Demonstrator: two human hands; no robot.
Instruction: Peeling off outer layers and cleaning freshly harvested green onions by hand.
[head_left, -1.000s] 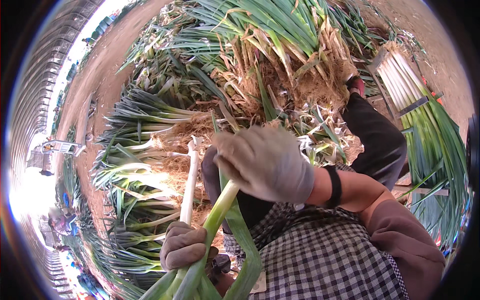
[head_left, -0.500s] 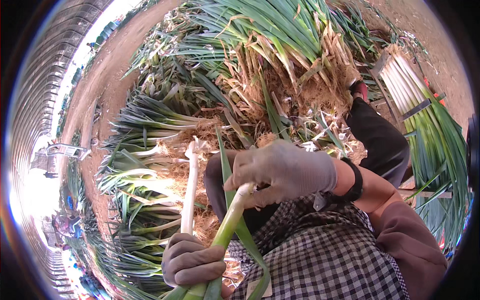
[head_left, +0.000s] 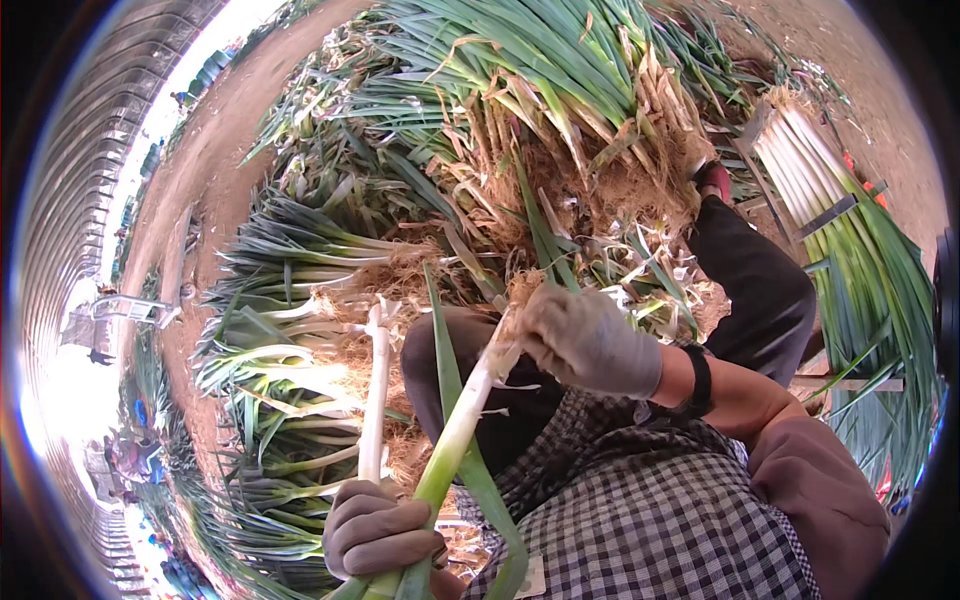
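Observation:
My left hand (head_left: pixel 384 532), in a grey glove, is closed round the green part of a leek (head_left: pixel 462 415) at the lower middle. The leek slants up to the right, its white stem and brown roots uppermost. At that root end my gloved right hand (head_left: pixel 592 342) has its fingers closed, gripping the stem's loose outer skin. Thin torn strips of skin stick out from the stem. A long green leaf (head_left: pixel 485 490) hangs beside it. A second leek with a bare white stem (head_left: pixel 374 395) runs down behind my left hand's fingers; whether they hold it I cannot tell.
Leeks with roots lie in a row (head_left: pixel 290 350) at left. Beyond my knees stands a big heap of untrimmed leeks (head_left: pixel 560 90), with leaf scraps around it. To the right, a bundle of clean leeks (head_left: pixel 815 170) rests in a metal rack (head_left: pixel 828 216).
My right hand has moved right and slightly up, to the leek's root end. More white stem, torn skin strips and the roots now show. My left hand stays nearly in place.

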